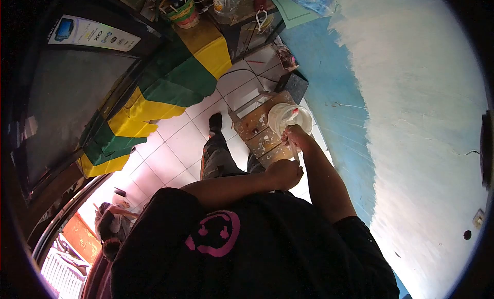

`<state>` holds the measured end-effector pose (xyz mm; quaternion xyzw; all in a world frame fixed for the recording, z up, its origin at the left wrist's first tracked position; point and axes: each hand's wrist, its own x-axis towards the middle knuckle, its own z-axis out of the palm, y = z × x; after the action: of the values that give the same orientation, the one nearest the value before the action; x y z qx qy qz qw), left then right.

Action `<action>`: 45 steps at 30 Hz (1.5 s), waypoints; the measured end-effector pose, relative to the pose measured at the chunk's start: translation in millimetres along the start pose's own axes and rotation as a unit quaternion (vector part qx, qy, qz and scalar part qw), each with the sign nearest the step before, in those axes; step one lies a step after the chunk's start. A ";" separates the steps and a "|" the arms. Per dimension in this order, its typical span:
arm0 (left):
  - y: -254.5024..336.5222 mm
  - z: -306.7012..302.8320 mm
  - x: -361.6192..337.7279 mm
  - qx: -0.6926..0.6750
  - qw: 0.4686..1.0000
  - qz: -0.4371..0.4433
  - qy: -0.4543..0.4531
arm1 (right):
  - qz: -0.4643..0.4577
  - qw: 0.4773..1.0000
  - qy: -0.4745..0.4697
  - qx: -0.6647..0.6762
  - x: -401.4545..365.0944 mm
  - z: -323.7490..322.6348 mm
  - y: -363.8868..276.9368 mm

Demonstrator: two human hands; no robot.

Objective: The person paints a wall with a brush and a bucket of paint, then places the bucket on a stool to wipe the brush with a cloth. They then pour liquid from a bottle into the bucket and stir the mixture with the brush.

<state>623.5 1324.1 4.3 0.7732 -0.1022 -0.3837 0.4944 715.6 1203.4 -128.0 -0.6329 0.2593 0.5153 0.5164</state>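
A white bucket point(275, 116) stands on a paint-spattered wooden bench point(267, 136), close to the wall. My right hand point(295, 135) is closed around a pale pole point(295, 152) at the bucket's near rim. Lower down, near my body, my left hand point(285, 174) is a fist at the pole's near end. The pole's far end reaches into the bucket, where a small red part and something whitish show. Which painting tool is on that end, I cannot make out.
The blue wall point(324, 67) on the right carries a broad coat of white paint point(417, 119). At left is a dark cabinet point(77, 88) beside green and yellow cloth point(175, 78). White floor tiles point(170, 145) lie below. Another person point(110, 222) is at lower left.
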 end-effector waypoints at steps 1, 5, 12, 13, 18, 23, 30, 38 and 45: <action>-0.1 0.6 0.0 0.000 1.000 0.000 0.001 | 0.003 1.000 0.002 0.005 4.6 -0.7 2.7; 0.6 2.3 0.7 -0.002 1.000 -0.002 -0.005 | 0.042 0.999 -0.009 -0.006 7.4 -7.0 -3.9; 7.7 -3.1 -1.7 -0.008 1.000 -0.005 -0.018 | 0.025 0.998 -0.001 -0.060 -0.9 -1.8 -9.8; 8.4 -3.6 -2.2 -0.014 1.000 -0.004 -0.016 | 0.030 0.998 0.001 -0.059 -1.0 -1.9 -10.8; 8.8 0.3 -1.2 -0.012 1.000 0.007 -0.013 | 0.086 0.991 0.042 -0.097 -3.2 6.4 -17.8; 11.0 1.1 -2.1 -0.026 0.999 0.024 -0.020 | 0.043 0.985 -0.027 -0.167 -8.5 4.2 -25.1; 11.3 9.6 4.9 -0.039 0.999 0.018 -0.026 | 0.034 0.952 -0.057 -0.298 33.9 -21.6 7.4; 20.0 13.4 9.0 -0.029 0.999 0.005 -0.023 | 0.040 0.950 -0.035 -0.309 27.1 -23.1 -0.6; 20.2 16.1 12.6 -0.027 0.999 0.007 -0.029 | -0.161 0.758 -0.139 -0.616 50.7 -41.2 11.6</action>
<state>625.5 1296.3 11.6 0.7475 -0.1116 -0.4052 0.5144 738.4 1171.9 -181.8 -0.7681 -0.2949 0.5554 0.1207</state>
